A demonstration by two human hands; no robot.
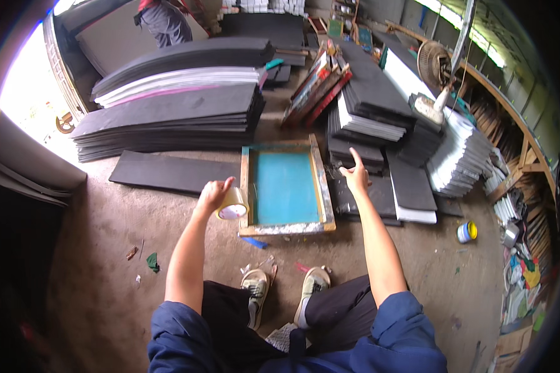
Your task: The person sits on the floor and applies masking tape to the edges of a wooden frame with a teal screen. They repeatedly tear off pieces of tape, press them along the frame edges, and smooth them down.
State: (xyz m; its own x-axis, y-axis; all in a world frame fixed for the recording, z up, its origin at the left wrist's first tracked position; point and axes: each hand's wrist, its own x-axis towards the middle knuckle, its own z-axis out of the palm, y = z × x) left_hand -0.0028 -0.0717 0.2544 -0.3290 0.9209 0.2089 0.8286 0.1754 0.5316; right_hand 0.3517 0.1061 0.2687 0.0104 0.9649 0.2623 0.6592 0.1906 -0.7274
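The person sits low on the floor (106,248), with both shoes (283,292) out in front and dark trousers over the knees. The sleeves are blue and rolled up.

The left hand (214,194) is closed around a roll of tape (233,205). The roll is light brown with a pale hole in the middle. The fingers wrap over its top, and it hangs in the air just to the left of a wooden frame (286,186).

The frame lies flat on the floor. Its wooden edge is smeared with paint, and a blue-green screen fills the inside. A small blue scrap (254,242) lies near its lower left corner.

The right hand (356,174) is up in the air past the frame's right side. It holds nothing. The fingers are spread a little, and one finger points up and away toward the stacks.

Behind the frame there are big piles of dark foam sheets (174,112), some with white and pink layers in between. One single dark sheet (174,173) lies alone on the floor to the left. More dark and white stacks (379,105) stand to the right, with a fan (434,65) above them. A small tin with a yellow and blue rim (467,232) sits on the floor far to the right. Another person (165,22) stands at the back.
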